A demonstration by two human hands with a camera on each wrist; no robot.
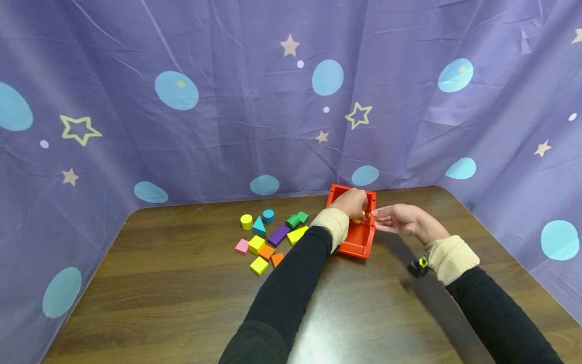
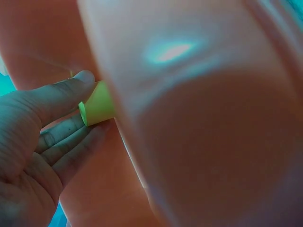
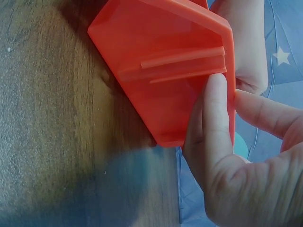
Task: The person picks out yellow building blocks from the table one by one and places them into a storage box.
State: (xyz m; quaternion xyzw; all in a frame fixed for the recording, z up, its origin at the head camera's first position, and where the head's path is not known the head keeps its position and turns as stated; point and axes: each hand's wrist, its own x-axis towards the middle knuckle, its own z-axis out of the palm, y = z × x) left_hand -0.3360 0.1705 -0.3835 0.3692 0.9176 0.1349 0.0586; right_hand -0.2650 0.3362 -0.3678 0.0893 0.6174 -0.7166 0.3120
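Observation:
My left hand (image 1: 352, 203) reaches into a red plastic box (image 1: 358, 248) standing on the wooden table. In the left wrist view, its thumb and fingers pinch a yellow cylindrical piece (image 2: 98, 105) close to the box's inner side; the far end of that piece is hidden. My right hand (image 1: 404, 220) is at the box's right side. Seen from the right wrist, its fingers (image 3: 217, 111) lie along the outer face of the red wall, near two raised ribs, while the thumb touches the edge, so the wall is pinched between them.
Left of the box lie several coloured blocks, among them a yellow cylinder (image 1: 246, 222), a blue triangle (image 1: 259, 227), a purple block (image 1: 279, 235) and a pink block (image 1: 242, 246). A purple curtain (image 1: 227, 126) hangs behind and beside the table (image 1: 159, 283).

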